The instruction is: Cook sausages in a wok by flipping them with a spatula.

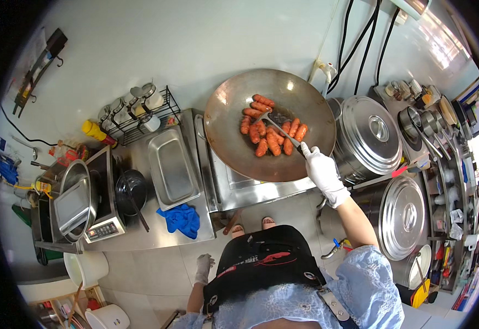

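My right hand (321,172), in a white glove, grips the dark handle of a metal wok spatula (278,127). The spatula's blade rests among several reddish-brown sausages (273,144) in a large round wok (231,152). Some dark liquid glistens around the sausages in the wok's middle. My left hand (203,267), also gloved, hangs low beside my black apron (264,263), apart from the counter. Its fingers are loosely bent, and nothing shows in them.
Left of the wok lie a rectangular steel pan (173,168) and a blue cloth (180,220). A wire rack (145,123) holds seasoning jars behind them. Lidded steel pots (369,131) stand close on the right. A black bowl (131,192) sits beside an induction cooker (104,231).
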Demonstrator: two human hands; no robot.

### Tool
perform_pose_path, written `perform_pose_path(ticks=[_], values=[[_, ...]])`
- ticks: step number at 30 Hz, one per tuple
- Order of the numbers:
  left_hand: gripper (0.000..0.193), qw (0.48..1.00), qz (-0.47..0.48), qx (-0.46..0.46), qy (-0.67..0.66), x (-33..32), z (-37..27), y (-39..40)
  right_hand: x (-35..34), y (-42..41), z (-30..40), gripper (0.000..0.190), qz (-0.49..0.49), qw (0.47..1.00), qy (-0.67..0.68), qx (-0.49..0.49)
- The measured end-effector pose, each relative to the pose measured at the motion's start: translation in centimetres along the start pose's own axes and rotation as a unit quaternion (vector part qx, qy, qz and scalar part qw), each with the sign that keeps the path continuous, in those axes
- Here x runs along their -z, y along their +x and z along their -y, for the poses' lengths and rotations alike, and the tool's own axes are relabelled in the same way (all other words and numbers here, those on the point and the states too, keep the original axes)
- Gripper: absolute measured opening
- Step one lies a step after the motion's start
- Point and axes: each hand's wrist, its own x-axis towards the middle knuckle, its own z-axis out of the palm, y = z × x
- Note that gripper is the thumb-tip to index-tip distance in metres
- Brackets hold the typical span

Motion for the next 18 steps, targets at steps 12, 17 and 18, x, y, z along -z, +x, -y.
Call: perform_pose_path(ticks=[12, 17, 18], values=[[0.027, 0.998, 0.007, 0.054, 0.025, 1.5, 5.3, 1.5, 3.4, -2.5, -3.1, 0.053, 0.0, 0.999, 0.008, -0.053], [0.026, 0.995, 0.025, 0.085, -0.038, 3.2, 8.9, 2.7, 7.7, -4.4, -3.4, 0.05, 0.018, 0.985, 0.093, -0.142], [0.026, 0.998, 0.03, 0.062, -0.002, 2.0, 6.7, 2.4, 8.2, -5.9, -4.4, 0.053, 0.017, 0.983, 0.093, -0.16]])
